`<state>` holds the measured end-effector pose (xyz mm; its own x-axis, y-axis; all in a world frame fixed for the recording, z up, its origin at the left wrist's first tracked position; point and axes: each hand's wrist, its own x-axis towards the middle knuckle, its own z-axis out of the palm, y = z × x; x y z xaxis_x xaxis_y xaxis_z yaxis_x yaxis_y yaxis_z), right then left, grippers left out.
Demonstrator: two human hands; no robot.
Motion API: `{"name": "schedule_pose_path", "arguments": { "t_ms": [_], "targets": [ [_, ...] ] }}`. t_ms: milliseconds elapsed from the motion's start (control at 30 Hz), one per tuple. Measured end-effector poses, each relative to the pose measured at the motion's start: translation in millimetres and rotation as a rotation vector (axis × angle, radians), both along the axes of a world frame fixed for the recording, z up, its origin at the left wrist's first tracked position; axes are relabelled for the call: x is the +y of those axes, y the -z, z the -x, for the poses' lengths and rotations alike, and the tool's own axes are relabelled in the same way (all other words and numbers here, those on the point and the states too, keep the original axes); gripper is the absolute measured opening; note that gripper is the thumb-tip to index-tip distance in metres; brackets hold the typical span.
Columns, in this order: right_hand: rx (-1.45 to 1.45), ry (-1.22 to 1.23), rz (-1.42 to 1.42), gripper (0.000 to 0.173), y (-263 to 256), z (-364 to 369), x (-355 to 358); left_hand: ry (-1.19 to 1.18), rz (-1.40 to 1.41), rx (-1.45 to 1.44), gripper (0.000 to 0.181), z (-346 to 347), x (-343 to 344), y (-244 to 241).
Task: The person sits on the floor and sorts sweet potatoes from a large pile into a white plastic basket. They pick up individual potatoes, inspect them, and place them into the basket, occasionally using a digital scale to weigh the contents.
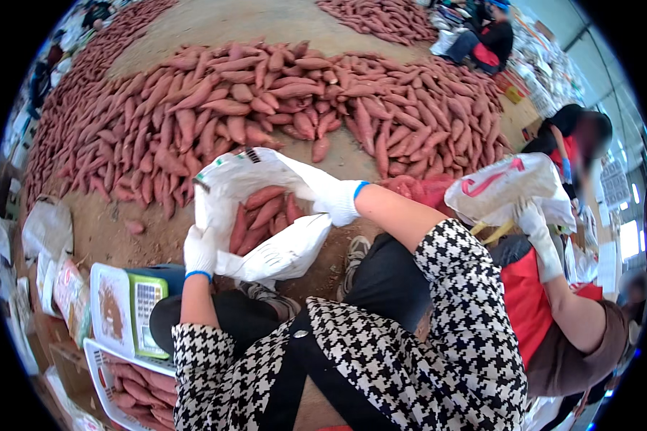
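Note:
A white woven sack (pixel 288 253) stands between my knees with its mouth spread wide. Several red-skinned sweet potatoes (pixel 264 213) lie inside it. My left hand (pixel 200 252), in a white knit glove with a blue cuff, grips the near left part of the rim. On the opposite side, my right hand (pixel 341 202), gloved the same way, holds the rim at the right. The sack's lower part is hidden below its folded front edge. Just beyond it lies a big heap of sweet potatoes (pixel 237 108) on the dirt floor.
At my left are a green-and-white digital scale (pixel 150 312) with a soiled pan and a white plastic basket (pixel 94 372) of sweet potatoes. Close on my right, a co-worker's gloved hand (pixel 531 218) holds another white sack (pixel 509 188). Red mesh (pixel 418 191) lies between us. Other people sit farther off.

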<state>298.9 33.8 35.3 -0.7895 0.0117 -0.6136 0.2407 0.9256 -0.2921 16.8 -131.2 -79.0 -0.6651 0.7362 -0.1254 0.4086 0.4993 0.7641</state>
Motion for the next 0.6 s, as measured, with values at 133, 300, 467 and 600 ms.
{"name": "schedule_pose_path", "arguments": {
  "t_ms": [133,300,467,600],
  "targets": [
    [-0.024,-0.076,0.075,0.027,-10,-8,-29,-0.008,-0.258,-0.316,0.019,-27,7,-27],
    [0.008,-0.062,0.281,0.028,-40,-32,-82,0.19,-0.207,-0.296,0.026,-41,-3,-66],
    [-0.034,-0.025,0.194,0.029,1,-44,-68,0.568,0.115,-0.009,0.031,-78,11,-82],
    [-0.19,0.056,0.304,0.033,-3,-43,-62,0.662,0.286,0.069,0.042,-97,20,-102]
  ]
}}
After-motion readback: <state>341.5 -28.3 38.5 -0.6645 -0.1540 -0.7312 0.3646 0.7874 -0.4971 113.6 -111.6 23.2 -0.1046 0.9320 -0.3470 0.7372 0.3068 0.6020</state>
